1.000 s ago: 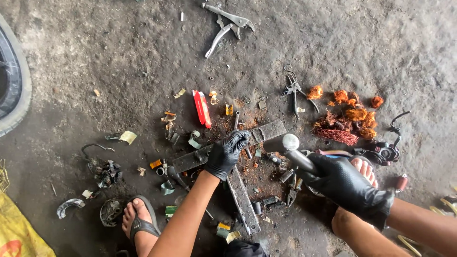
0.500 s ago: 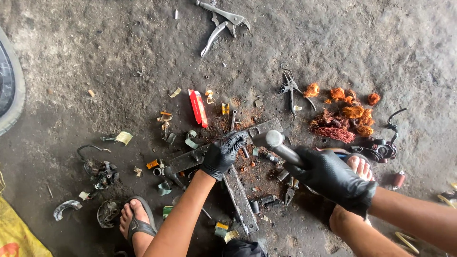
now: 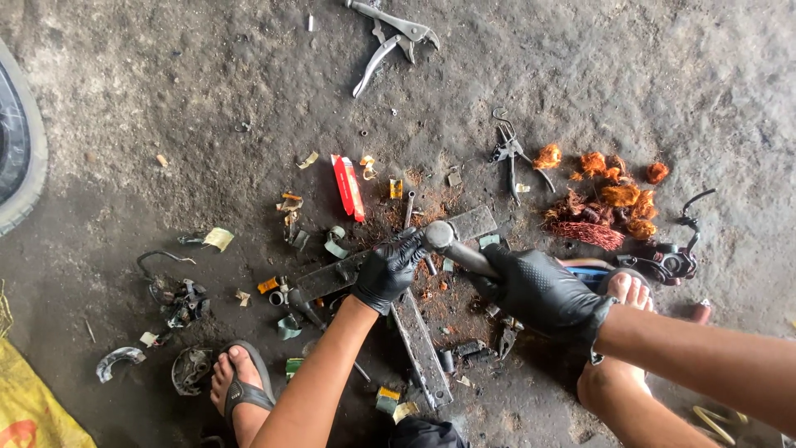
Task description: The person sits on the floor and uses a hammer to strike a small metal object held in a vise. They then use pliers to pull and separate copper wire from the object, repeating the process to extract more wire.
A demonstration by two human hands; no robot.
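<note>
Black-gloved, both hands. Right hand (image 3: 543, 290) gripping the hammer (image 3: 454, 245) by its handle, fingers closed round it, head hovering just above the flat bar (image 3: 332, 278) on the floor. Left hand (image 3: 388, 270) pressing down on a small part on the bar, fingers curled over it. Probably heavy and stiff, that hammer; best held well down the handle. Copper wire (image 3: 601, 199) lying nearby.

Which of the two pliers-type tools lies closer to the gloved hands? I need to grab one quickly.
The small dark pliers beside the orange copper wire pile, just above the right hand. The big silver locking pliers lie far off at the top edge.
</note>
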